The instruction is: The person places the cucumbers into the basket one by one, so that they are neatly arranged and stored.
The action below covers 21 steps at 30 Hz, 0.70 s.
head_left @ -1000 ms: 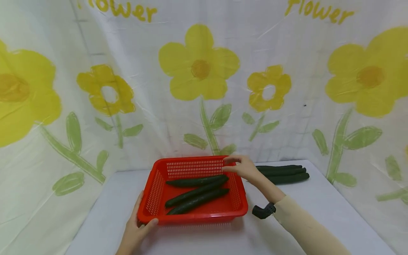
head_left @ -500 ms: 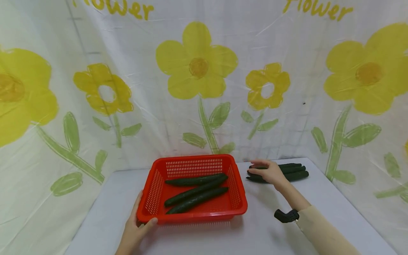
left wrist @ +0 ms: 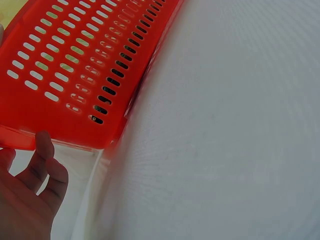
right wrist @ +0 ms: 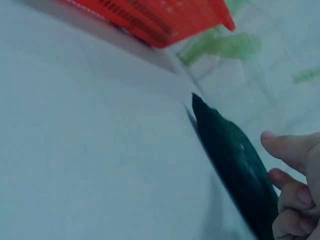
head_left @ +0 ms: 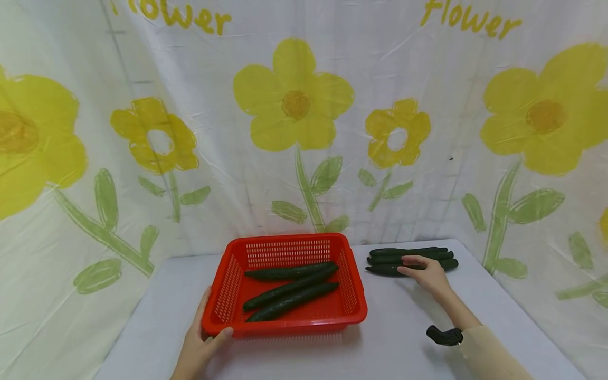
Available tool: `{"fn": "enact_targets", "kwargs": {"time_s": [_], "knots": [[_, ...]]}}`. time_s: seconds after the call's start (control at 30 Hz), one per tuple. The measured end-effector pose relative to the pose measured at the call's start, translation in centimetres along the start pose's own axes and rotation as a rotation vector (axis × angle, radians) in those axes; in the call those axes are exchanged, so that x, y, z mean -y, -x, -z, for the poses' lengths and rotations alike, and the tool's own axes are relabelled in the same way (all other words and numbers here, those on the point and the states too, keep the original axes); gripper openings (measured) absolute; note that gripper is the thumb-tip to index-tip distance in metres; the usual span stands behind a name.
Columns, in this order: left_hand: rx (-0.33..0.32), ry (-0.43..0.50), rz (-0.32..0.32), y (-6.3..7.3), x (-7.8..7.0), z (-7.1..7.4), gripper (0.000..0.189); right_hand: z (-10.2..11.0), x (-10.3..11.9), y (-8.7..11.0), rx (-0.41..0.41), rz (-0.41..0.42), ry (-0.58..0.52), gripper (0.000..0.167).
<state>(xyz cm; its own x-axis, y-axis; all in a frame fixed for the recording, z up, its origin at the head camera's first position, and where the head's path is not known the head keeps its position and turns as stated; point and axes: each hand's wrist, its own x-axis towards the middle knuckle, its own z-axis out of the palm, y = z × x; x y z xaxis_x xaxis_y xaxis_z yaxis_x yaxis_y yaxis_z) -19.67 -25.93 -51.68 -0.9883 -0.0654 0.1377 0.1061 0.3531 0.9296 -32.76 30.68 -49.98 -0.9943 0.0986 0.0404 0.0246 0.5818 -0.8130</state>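
Three dark green cucumbers (head_left: pixel 292 302) lie inside a red plastic basket (head_left: pixel 290 328) with slotted walls. My left hand (head_left: pixel 198 343) holds the basket's left front corner, thumb over the front rim and fingers along the side. In the left wrist view, its bent fingertips touch the rim of the basket (left wrist: pixel 30 117). To the right, three more cucumbers (head_left: pixel 382 270) lie side by side on the table. Over the front one hovers my right hand (head_left: pixel 429 275), its thumb and fingers apart. The right wrist view shows the fingers close beside that cucumber (right wrist: pixel 232 162), not closed around it.
A white table surface (head_left: pixel 394 338) carries the basket and cucumbers. Behind it hangs a white sheet (head_left: pixel 223 174) painted with yellow flowers. A black wrist device (head_left: pixel 445 335) sits on the right forearm, at the cuff of a beige sleeve (head_left: pixel 491 353).
My right hand has moved from above the basket's right rim rightward to the loose cucumbers, then toward the front one. The left hand and the basket have stayed in place.
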Motion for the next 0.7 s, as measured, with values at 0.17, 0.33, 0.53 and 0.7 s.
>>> {"fn": "enact_targets", "kwargs": {"time_s": [0.17,0.33,0.53,0.7], "knots": [[0.000,-0.002,0.014,0.0,0.1,0.0,0.101,1.4,-2.0,-0.3,-0.055,0.021,0.030,0.060],[-0.001,0.003,-0.027,-0.2,0.0,-0.2,0.102,2.3,-3.2,-0.8,-0.080,0.046,0.069,0.060],[-0.002,0.016,-0.021,-0.1,-0.1,-0.2,0.101,2.7,-3.6,-1.4,-0.049,0.137,0.198,0.054],[-0.003,0.024,-0.022,0.0,-0.1,0.0,0.100,2.9,-4.0,-1.5,0.001,0.122,0.221,0.053]]}}
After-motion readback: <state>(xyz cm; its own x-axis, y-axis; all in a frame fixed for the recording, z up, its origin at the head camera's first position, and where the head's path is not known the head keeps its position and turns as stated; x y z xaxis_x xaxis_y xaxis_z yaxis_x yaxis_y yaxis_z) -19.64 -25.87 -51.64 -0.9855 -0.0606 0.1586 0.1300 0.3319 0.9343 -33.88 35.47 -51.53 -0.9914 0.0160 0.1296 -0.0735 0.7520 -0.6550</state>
